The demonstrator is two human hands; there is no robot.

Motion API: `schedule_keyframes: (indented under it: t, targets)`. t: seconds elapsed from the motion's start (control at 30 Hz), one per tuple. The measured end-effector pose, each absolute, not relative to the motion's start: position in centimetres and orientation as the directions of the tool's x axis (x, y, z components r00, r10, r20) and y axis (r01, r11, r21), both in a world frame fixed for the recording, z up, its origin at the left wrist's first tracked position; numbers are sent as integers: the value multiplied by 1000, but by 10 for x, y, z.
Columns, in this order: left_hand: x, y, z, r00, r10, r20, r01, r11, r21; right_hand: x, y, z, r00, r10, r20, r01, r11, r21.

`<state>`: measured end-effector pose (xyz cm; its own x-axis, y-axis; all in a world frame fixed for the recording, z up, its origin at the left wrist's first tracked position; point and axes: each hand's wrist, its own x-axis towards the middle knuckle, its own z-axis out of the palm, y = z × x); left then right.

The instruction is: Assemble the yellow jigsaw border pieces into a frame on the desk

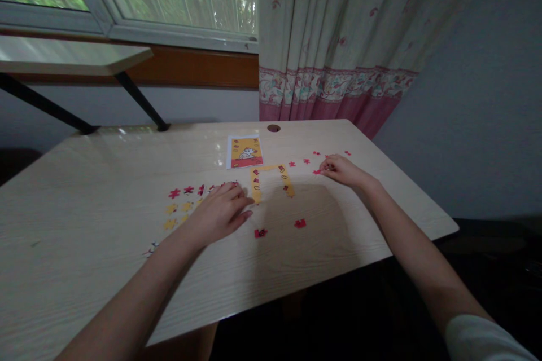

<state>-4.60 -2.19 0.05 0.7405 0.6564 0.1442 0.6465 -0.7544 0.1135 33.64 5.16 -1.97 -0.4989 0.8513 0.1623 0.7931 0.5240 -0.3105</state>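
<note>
My left hand (222, 208) rests palm down over the rows of loose puzzle pieces, with its thumb and fingers apart and nothing visible in them. Part of those rows is hidden beneath it. At the right, the fingers of my right hand (342, 170) are pinched together at a small red puzzle piece (317, 172) on the table. Between my hands lies a partly joined yellow puzzle frame (266, 168), open toward me. Two red corner pieces, one on the left (260, 233) and one on the right (300, 223), lie apart below it.
A picture card (245, 152) with a white animal on yellow and red lies behind the frame. More red pieces (306, 161) are scattered near my right hand. Yellow pieces (171, 224) lie at the left. A raised shelf (76, 56) stands at the back left of the table (105, 276).
</note>
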Motion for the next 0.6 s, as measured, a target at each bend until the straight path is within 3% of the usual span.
schedule_keyframes:
  t: [0.6]
  targets:
    - [-46,-21,-1,739,656,152,644,-755,123,333,49,-20,-517,833,200,776,554,-301]
